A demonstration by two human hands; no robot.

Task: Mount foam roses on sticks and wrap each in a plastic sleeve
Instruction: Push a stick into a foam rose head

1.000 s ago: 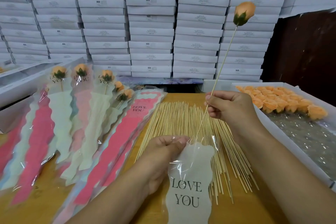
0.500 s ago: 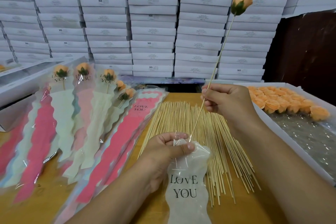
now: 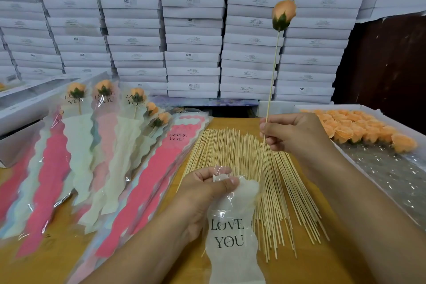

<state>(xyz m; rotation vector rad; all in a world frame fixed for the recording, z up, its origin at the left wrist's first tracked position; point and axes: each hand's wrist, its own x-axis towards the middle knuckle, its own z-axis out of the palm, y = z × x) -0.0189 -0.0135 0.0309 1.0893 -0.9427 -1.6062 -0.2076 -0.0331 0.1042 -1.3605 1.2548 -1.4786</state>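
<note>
Pinching the thin stick (image 3: 271, 90) between thumb and curled fingers, the right hand (image 3: 292, 132) sits at about 2 o'clock from the left hand, wrist angled in from the lower right. That stick rises nearly upright to 12 o'clock, carrying 1 peach foam rose (image 3: 283, 15) with a green calyx at its top; its lower end slants down to 7 o'clock and meets the mouth of the plastic sleeve (image 3: 231, 233). The left hand (image 3: 205, 189) grips the sleeve's top edge, thumb pressed over the clear film and fingers curled behind. This sleeve is frosted white, wavy-edged, printed "LOVE YOU", and trails toward 6 o'clock. Beneath both hands lies a spread of bare sticks (image 3: 232, 147) on the wooden table (image 3: 306, 270). Wrapped roses (image 3: 103, 122) fan out at 9 o'clock; a tray of loose roses (image 3: 366, 129) sits at 3 o'clock.
</note>
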